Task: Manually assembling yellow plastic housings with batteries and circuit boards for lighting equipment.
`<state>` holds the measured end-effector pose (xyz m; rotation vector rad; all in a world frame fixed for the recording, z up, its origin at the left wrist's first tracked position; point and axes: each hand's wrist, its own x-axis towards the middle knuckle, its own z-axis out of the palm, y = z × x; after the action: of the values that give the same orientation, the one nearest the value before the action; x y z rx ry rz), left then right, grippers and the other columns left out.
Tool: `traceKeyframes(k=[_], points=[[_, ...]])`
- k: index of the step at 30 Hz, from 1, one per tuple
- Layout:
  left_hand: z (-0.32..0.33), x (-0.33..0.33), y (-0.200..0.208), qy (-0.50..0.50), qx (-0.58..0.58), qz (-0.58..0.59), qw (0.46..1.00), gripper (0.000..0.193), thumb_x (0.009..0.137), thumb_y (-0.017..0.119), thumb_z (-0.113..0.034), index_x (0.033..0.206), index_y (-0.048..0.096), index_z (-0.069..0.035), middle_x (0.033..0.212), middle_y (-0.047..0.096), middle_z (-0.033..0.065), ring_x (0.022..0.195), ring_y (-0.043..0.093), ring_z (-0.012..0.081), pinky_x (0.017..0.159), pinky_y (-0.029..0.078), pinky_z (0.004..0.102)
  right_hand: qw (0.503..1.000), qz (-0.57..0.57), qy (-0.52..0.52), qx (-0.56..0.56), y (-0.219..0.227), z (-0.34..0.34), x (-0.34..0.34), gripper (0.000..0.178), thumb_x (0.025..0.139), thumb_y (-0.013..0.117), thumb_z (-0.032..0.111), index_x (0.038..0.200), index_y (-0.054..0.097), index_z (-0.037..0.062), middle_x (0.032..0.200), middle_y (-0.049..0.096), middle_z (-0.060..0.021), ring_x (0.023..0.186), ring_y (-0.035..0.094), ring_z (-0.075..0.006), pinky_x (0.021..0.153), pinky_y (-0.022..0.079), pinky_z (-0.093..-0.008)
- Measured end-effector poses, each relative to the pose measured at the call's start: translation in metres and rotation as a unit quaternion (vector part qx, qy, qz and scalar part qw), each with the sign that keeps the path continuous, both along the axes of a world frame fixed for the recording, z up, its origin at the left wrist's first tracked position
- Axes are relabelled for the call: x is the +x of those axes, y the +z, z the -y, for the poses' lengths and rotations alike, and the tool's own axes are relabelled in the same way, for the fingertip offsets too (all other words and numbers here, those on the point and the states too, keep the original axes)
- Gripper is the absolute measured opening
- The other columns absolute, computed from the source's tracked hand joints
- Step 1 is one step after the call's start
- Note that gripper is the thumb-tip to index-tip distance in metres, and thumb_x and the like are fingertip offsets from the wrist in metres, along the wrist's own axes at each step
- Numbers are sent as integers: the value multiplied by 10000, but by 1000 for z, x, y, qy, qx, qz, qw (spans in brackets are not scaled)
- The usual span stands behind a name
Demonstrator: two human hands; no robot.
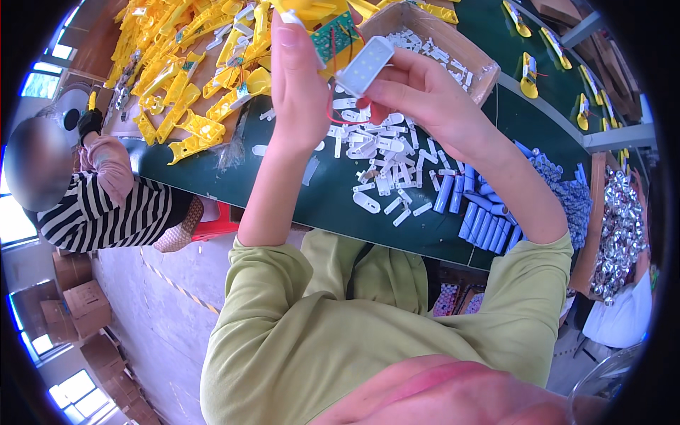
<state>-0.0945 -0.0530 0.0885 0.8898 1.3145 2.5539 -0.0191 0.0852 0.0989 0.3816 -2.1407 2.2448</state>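
- At a green work surface (333,205), the person's right hand (418,95) pinches a small white panel dotted with tiny lamps (365,65) between thumb and fingertips, holding it raised above the surface, up near a cardboard box (476,62) of white parts.
- The left hand (301,85) is closed on a yellow plastic housing (312,10) with a green circuit board (333,39) at its side, the fingers pressed together along it; the housing's lower part is hidden behind the hand.
- Thin red wires (338,117) loop from the board toward the panel. If the two hands draw apart, those wires could likely pull taut and tear off at a joint.
- The panel is gripped only at one end, so a slip could drop it among the loose white plastic pieces (386,166) scattered below, where it might be hard to pick out.
- Blue cylindrical cells (489,223) lie close to the near edge of the surface beside the right forearm; a sweep of that arm could roll some off.
- A heap of yellow housings (184,78) is stacked at the far left, near a co-worker in a striped top (99,212); the pile looks loose enough to slide if jostled.
- A tray of shiny metal parts (623,227) sits at the far right, well apart from both hands.
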Motion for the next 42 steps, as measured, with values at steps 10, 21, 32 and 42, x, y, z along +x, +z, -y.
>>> traceKeyframes(k=[10, 21, 32, 42], points=[[-2, 28, 15, 153, -105, -184, 965, 477, 995, 282, -430, 1246, 410, -45, 1097, 539, 107, 971, 546, 189, 862, 436, 306, 632, -497, -317, 503, 17, -16, 22, 377, 641, 719, 2, 1006, 670, 81, 837, 613, -62, 681, 578, -219, 594, 482, -290], [8, 9, 17, 29, 7, 11, 999, 331, 957, 478, -340, 1126, 496, -56, 1036, 593, 101, 1025, 552, 186, 913, 419, 360, 797, -387, -254, 388, 17, 3, 71, 393, 728, 648, -15, 1111, 639, 73, 803, 506, -46, 650, 501, -153, 600, 423, -267], [18, 12, 11, -22, 131, 38, 990, 385, 982, 401, -385, 1243, 450, -106, 1213, 534, 92, 1143, 498, 218, 999, 375, 428, 895, -177, -304, 272, -6, -8, 64, 182, 885, 595, 101, 1039, 554, 15, 876, 573, -53, 725, 529, -123, 654, 442, -244], [26, 1, 8, 80, 68, 68, 992, 457, 949, 466, -430, 1223, 423, -67, 1157, 540, 142, 1129, 511, 248, 974, 419, 424, 704, -461, -274, 465, -13, -6, 58, 305, 724, 695, 39, 1018, 624, 71, 783, 561, -42, 662, 577, -197, 536, 449, -297]])
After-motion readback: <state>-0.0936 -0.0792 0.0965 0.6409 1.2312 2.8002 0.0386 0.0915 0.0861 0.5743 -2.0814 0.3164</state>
